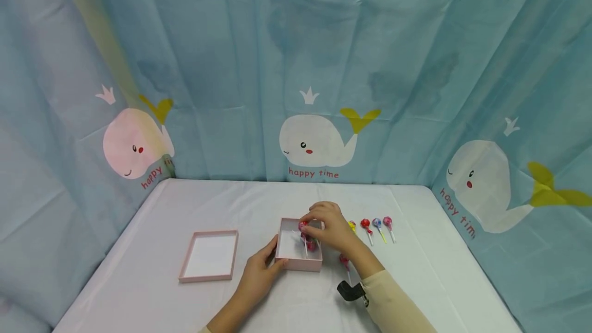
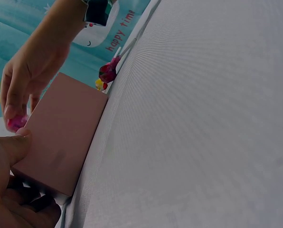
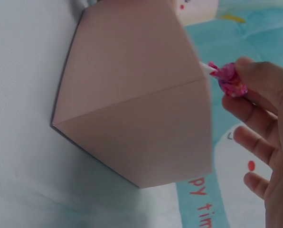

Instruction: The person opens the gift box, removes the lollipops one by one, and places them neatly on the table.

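A small pink box (image 1: 298,261) stands open on the white table, seen also as a pink box (image 2: 61,137) and a pink box (image 3: 132,99) in the wrist views. My left hand (image 1: 261,266) holds its near left corner, thumb on the wall. My right hand (image 1: 326,227) pinches a pink-wrapped lollipop (image 1: 303,226) by its head over the box; the same lollipop (image 3: 231,80) shows between fingertips. Another red lollipop (image 1: 312,244) lies inside the box.
The box lid (image 1: 210,256) lies upturned to the left. Several lollipops (image 1: 376,225) lie in a row right of the box, and one more lollipop (image 1: 344,260) lies by my right forearm. Whale-print curtains surround the table (image 1: 162,292).
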A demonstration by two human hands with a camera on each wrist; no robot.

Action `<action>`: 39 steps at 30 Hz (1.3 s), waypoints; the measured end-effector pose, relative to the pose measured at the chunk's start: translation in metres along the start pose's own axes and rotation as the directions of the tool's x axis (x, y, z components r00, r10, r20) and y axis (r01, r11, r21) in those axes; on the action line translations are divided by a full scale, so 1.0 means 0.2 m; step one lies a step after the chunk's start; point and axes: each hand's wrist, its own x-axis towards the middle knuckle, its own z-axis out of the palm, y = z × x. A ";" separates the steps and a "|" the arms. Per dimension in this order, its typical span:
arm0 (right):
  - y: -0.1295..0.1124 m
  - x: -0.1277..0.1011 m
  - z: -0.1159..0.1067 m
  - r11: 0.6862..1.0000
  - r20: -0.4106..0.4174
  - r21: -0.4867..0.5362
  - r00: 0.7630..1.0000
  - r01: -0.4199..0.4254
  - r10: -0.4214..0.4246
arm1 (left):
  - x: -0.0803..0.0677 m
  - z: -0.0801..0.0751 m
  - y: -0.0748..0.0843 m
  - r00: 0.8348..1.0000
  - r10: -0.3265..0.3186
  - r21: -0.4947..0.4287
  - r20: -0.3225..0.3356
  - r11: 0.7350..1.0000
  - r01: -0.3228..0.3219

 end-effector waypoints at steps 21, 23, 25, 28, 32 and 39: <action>-0.06 -0.25 -0.31 0.998 -0.207 0.003 0.976 -0.064 0.063 | -0.01 0.03 0.00 1.000 -0.024 0.013 -0.002 1.000 0.024; -0.06 -0.28 -0.33 0.997 -0.210 -0.001 0.975 -0.080 0.078 | 0.00 0.03 0.00 1.000 -0.023 0.014 -0.006 1.000 0.023; -0.06 -0.31 -0.34 0.995 -0.214 -0.006 0.972 -0.102 0.099 | 0.00 0.03 0.00 1.000 -0.022 0.011 -0.007 1.000 0.022; -0.04 -0.36 -0.36 0.993 -0.223 -0.011 0.969 -0.116 0.111 | 0.00 0.02 0.01 1.000 -0.028 0.001 -0.005 1.000 0.028; -0.01 -0.42 -0.38 0.996 -0.247 -0.015 0.966 -0.086 0.080 | -0.01 0.02 0.01 0.999 -0.036 0.002 -0.008 0.999 0.036; 0.04 -0.52 -0.41 0.994 -0.247 -0.007 0.963 -0.112 0.107 | 0.00 0.01 0.00 1.000 -0.021 0.009 0.004 1.000 0.021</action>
